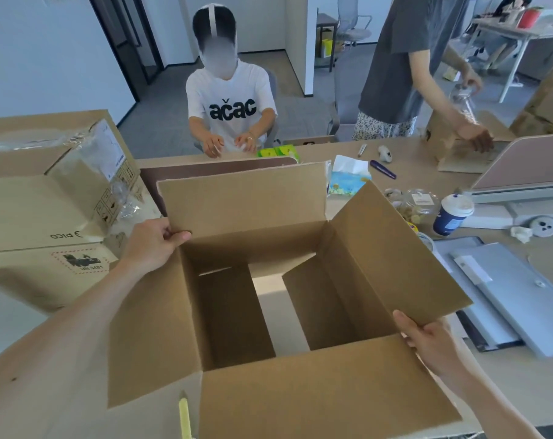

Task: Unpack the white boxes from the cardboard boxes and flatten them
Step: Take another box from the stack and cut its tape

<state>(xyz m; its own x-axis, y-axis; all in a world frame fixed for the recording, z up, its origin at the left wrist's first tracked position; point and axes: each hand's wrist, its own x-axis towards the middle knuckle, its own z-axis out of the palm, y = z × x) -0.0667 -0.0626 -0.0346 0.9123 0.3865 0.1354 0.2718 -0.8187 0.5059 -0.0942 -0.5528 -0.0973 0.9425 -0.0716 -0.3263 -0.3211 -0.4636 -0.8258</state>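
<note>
Well, the cardboard box (pixel 243 201) stands open on the desk (pixel 421 166), and I see no white box inside it. Its bottom flaps are parted, with a pale strip of desk showing between them. The left grip (pixel 154 245) pinches the box's far-left corner, and the right grip (pixel 427 340) holds the right flap's edge at the near-right corner. To flatten it cleanly, I'd press those opposite corners together along the creases, keeping clear of the paper cup (pixel 452 217) to the box's right.
</note>
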